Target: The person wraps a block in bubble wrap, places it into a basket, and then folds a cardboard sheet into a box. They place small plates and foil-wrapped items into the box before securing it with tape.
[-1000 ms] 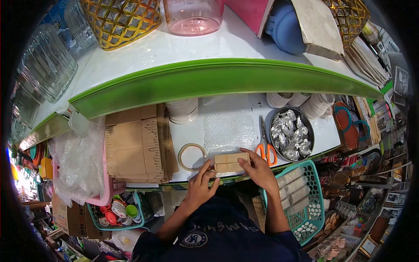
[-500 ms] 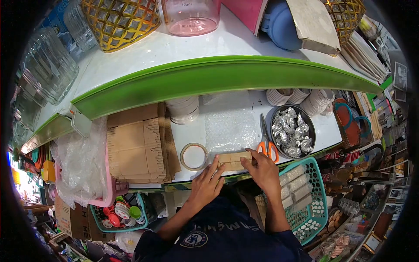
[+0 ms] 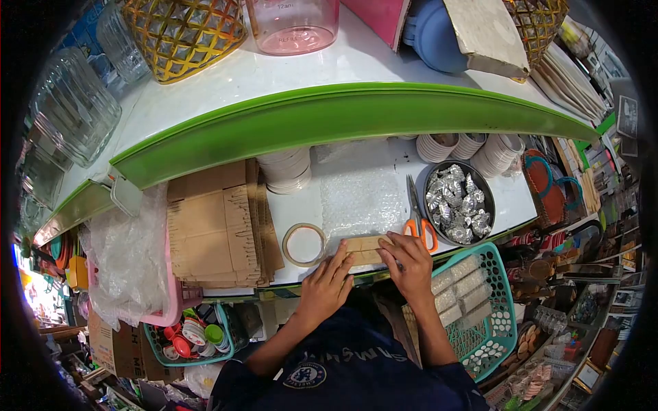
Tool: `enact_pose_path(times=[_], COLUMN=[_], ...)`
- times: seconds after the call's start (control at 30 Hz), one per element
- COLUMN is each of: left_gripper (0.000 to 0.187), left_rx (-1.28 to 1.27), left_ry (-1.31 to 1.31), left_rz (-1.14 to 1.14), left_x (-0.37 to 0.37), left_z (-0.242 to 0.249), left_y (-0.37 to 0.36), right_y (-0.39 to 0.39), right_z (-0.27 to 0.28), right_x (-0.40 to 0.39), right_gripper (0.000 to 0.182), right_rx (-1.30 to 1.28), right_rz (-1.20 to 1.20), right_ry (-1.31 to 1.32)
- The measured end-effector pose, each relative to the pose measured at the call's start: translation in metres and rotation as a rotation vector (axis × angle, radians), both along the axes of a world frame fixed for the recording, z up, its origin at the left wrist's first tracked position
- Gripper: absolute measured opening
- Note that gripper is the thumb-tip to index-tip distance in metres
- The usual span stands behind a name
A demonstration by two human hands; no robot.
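A small folded piece of brown cardboard lies at the front edge of the white shelf between my two hands. My left hand grips its left end, fingers extended along it. At the right end, my right hand presses with thumb and bent fingertips. Bubble wrap is spread flat just behind the cardboard. To the left rests a roll of tape on its side. Scissors with orange handles lie beside my right hand, blades pointing away.
A dark pan holds silver foil-like pieces. Cardboard sheets are stacked at left, near white bowls. A teal basket with wrapped packets stands at lower right; a pink basket holds plastic wrap. The green shelf edge overhangs the work surface.
The fingers of my right hand have shifted slightly over the right end of the cardboard. My left hand stays nearly in place. The camera view has moved a little.
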State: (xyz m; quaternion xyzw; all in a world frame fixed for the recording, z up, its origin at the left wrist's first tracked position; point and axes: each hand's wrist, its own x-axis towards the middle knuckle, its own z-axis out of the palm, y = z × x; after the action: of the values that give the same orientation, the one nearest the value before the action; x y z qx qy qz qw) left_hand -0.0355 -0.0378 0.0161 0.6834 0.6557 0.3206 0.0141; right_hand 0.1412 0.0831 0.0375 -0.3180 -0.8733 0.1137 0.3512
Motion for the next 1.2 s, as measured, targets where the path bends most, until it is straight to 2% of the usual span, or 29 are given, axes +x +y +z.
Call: enact_pose_path(times=[0.13, 0.3, 0.4, 0.6, 0.7, 1.13, 1.2], left_gripper=[0.047, 0.050, 0.048, 0.049, 0.051, 0.045, 0.053], left_rx=[0.012, 0.023, 0.033, -0.106, -0.079, -0.056, -0.052], left_ry=[0.003, 0.087, 0.104, 0.064, 0.180, 0.147, 0.136], left_rz=[0.004, 0.024, -0.012, -0.045, -0.046, -0.080, -0.082], left_x=[0.001, 0.001, -0.003, -0.007, -0.011, -0.010, -0.009], left_z=[-0.001, -0.007, -0.009, 0.005, 0.009, 0.012, 0.007], left_y=[0.001, 0.002, 0.004, 0.002, 0.004, 0.016, 0.019], right_y=[-0.005, -0.011, -0.010, -0.001, 0.002, 0.006, 0.006], right_z=[0.007, 0.004, 0.007, 0.014, 0.014, 0.009, 0.008], right_x=[0.008, 0.014, 0.015, 0.020, 0.019, 0.013, 0.013], right_gripper=[0.047, 0.074, 0.077, 0.074, 0.073, 0.069, 0.066], right_rx=[0.011, -0.077, -0.070, -0.038, 0.002, 0.015, 0.011], right_rz=[0.037, 0.045, 0.042, 0.098, 0.095, 0.093, 0.103], right_ry=[-0.111, -0.278, -0.331, -0.388, -0.410, -0.337, -0.318])
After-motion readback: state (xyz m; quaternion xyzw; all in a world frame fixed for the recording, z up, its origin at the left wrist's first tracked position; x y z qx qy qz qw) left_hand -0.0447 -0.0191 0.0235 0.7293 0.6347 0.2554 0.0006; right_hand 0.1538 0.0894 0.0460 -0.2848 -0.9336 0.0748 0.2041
